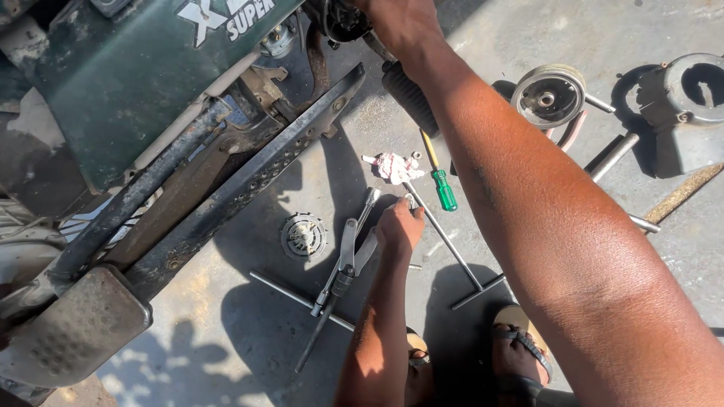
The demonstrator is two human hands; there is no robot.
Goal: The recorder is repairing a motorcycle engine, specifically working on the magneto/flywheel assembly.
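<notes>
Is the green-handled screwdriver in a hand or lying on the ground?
Lying on the ground. The green-handled screwdriver rests flat on the concrete, apart from the left hand, which is on a wrench beside it.

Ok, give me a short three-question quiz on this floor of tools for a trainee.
1. True or false: the left hand is down at the tools on the floor.
2. What colour is the handle of the screwdriver? A) red B) green C) blue
3. Fill in: the right hand reaches up to the ______.

Key: 1 true. 2 B. 3 vehicle; the hand is at a part by its black grip, but whether it is closed on anything cannot be told.
</notes>
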